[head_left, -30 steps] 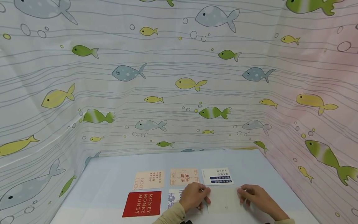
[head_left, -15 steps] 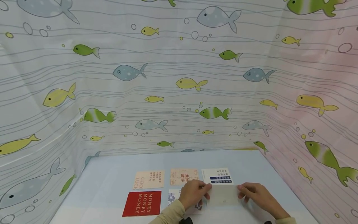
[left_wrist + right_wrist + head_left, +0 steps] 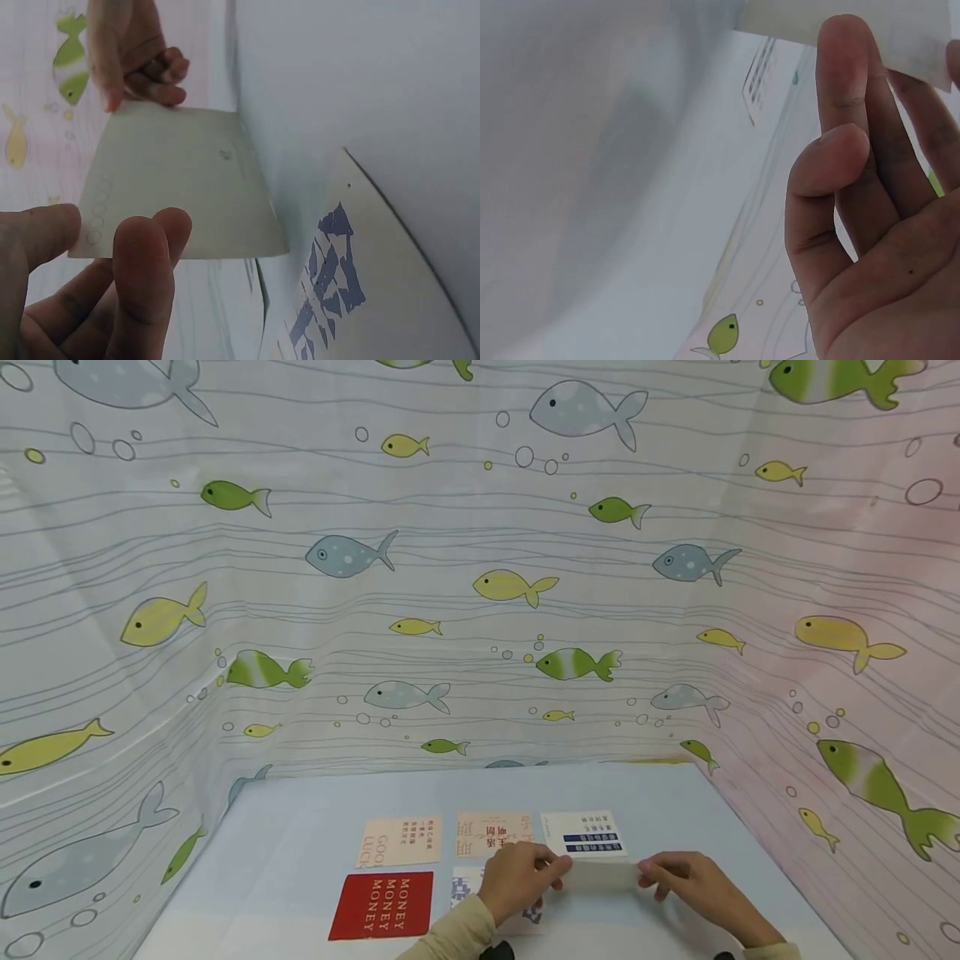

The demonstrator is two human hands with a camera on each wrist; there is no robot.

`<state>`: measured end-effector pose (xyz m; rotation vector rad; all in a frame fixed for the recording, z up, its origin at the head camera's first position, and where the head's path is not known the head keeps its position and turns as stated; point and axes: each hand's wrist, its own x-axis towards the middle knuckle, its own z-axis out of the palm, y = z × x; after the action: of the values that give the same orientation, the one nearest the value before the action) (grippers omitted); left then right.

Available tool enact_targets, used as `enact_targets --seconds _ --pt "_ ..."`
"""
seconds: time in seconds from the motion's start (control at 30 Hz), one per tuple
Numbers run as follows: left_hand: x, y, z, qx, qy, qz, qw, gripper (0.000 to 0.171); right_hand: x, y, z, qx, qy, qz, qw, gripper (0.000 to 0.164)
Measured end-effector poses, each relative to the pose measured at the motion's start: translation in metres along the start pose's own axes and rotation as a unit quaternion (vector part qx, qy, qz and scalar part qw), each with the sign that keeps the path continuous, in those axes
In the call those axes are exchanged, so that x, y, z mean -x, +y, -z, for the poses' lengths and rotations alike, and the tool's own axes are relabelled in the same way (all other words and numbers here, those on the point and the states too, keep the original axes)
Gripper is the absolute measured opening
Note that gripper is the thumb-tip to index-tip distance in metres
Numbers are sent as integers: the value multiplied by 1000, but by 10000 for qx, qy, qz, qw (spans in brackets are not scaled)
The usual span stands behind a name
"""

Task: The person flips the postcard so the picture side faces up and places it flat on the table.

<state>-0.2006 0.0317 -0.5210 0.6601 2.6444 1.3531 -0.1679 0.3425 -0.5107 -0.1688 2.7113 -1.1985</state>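
A blank off-white card (image 3: 600, 877) is held between both hands at the near right of the table, lifted and steeply tilted. My left hand (image 3: 519, 881) pinches its left edge, and my right hand (image 3: 692, 883) pinches the right edge. Seen from the left wrist, the card's pale face (image 3: 172, 172) bears a row of small circles and a tiny mark. Just behind it lies a white card with dark blue bands (image 3: 557, 835). A white card with a purple pattern (image 3: 462, 885) lies under my left hand, partly hidden by it.
A red card with "MONEY" lettering (image 3: 382, 906) lies at the near left. Behind it rests a cream "GOOD LUCK" card (image 3: 397, 839), and beside that a peach card with red characters (image 3: 480, 831). Fish-printed curtains (image 3: 480, 610) surround the pale table (image 3: 300, 814).
The off-white card has tilted up from facing the head camera more fully, so it now looks like a narrow strip. Both hands keep their grip and have barely moved.
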Motion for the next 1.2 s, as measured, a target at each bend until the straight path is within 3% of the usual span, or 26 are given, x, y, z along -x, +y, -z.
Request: enact_targets --seconds 0.2,0.4,0.63,0.8,1.0,1.2 --pt "6 3 1 -126 -156 -69 9998 45 4 6 3 -61 -310 191 9993 35" --pt "15 8 2 -29 -473 -62 9989 30 8 13 1 -129 -482 140 9987 30" --pt "21 7 -2 -280 -765 -283 9963 18 11 18 0 -299 -683 291 9968 25" --pt "24 5 -5 -320 -1009 -152 9943 16 11 26 -1 -431 -886 500 9939 24" --pt "28 5 -8 -500 -1109 25 9926 14 13 29 -7 -516 -990 287 9933 24" --pt "32 2 -14 -753 -1164 -123 9903 15 14 28 -11 -419 -1089 303 9927 24"
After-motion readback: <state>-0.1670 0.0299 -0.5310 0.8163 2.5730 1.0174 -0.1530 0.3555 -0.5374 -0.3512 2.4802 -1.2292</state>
